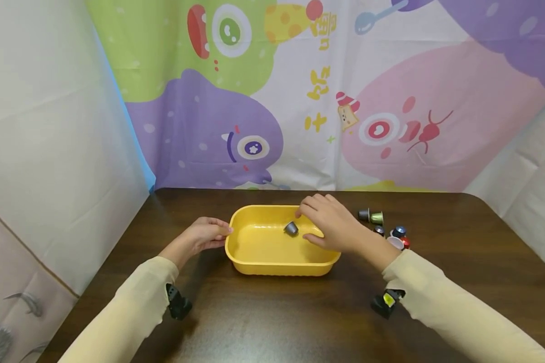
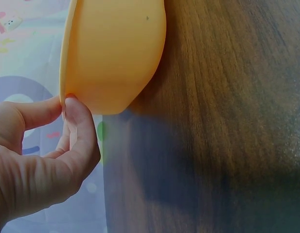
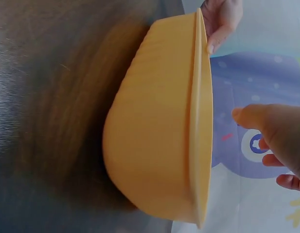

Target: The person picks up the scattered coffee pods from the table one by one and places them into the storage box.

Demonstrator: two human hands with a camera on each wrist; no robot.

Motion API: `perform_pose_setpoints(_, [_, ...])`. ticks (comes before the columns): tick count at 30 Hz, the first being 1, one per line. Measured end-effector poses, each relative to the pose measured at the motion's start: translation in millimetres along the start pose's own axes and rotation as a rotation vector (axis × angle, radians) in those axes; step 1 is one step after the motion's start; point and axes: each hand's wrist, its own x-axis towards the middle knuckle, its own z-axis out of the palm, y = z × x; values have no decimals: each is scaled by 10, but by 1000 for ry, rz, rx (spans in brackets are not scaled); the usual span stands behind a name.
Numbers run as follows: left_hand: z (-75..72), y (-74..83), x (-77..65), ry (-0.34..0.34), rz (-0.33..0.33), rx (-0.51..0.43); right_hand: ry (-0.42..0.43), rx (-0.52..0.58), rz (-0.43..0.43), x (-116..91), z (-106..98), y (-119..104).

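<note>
A yellow plastic basin (image 1: 263,268) with rounded corners stands on the table. My left hand (image 1: 204,234) pinches its left rim between thumb and fingers; the left wrist view shows the thumb (image 2: 77,109) pressed against the wall. Inside the basin lies a dark grey coffee capsule (image 1: 291,229), tipped on its side, slightly right of the middle. My right hand (image 1: 329,222) hovers over the basin's right end, its thumb and fingers apart, and nothing shows between them. In the right wrist view that hand (image 3: 281,141) is above the rim, clear of the basin wall (image 3: 154,116).
Right of the basin, partly behind the right forearm, several coffee capsules lie on the dark wooden table (image 1: 272,317): a green one (image 1: 377,218), a blue one (image 1: 398,231) and a red one (image 1: 406,242) among them. A cartoon-printed curtain (image 1: 309,151) hangs behind the table.
</note>
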Motion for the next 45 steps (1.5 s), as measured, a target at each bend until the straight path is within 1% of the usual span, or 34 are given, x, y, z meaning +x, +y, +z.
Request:
perform_pose_setpoints(5, [-3,-13,13,-6,8,-5,10,0,34,-134,-23,-33])
perform_pose_setpoints(11, [-26,15,13,4,1,10,35,-2,68,-285,-68,-54])
perform_pose_setpoints(18, [-39,36,-14,-10,21,-2,61,-2,97,-443,-86,27])
perform_pose_setpoints(26, [-8,65,4,-4,22,8,77,3,127,-640,-113,132])
perform_pose_setpoints(30, [-22,77,11,4,20,-9,101,0,149,-699,-116,183])
perform_pose_setpoints(34, [-32,65,10,1,17,-14,100,-5,168,-769,-97,219])
perform_pose_setpoints(39, [-25,24,-2,-1,10,-1,93,-1,157,-859,-55,256])
perform_pose_setpoints(45, [-19,-11,-10,1,12,-10,86,-6,152,-921,-21,306])
